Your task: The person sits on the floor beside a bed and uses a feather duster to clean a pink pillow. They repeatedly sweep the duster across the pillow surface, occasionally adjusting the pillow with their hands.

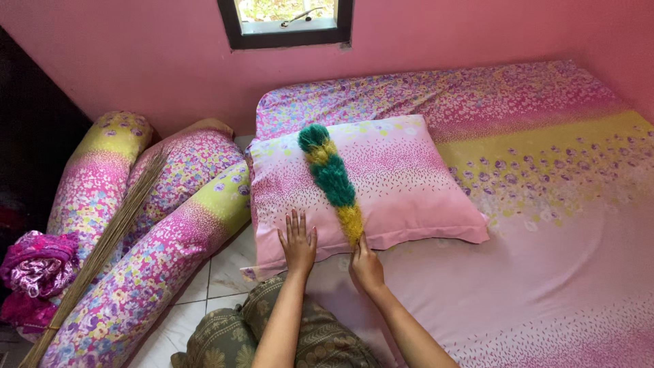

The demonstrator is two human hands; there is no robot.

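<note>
Right hand (366, 267) closes its grip on the green-and-yellow duster (332, 178) lying across the pink pillow (402, 184) toward 11 o'clock, left hand (298, 242) flat, fingers spread, on the pillow's near edge; brushing appears under way, the mattress (545, 225) apparently still undone

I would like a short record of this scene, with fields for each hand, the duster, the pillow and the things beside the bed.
left hand: flat on the pillow, fingers spread
right hand: closed on the duster's handle end
duster: green and yellow, fluffy, lying on the pillow
pillow: pink, dotted, on the mattress
beside the bed: floral bolsters, a stick broom
</note>
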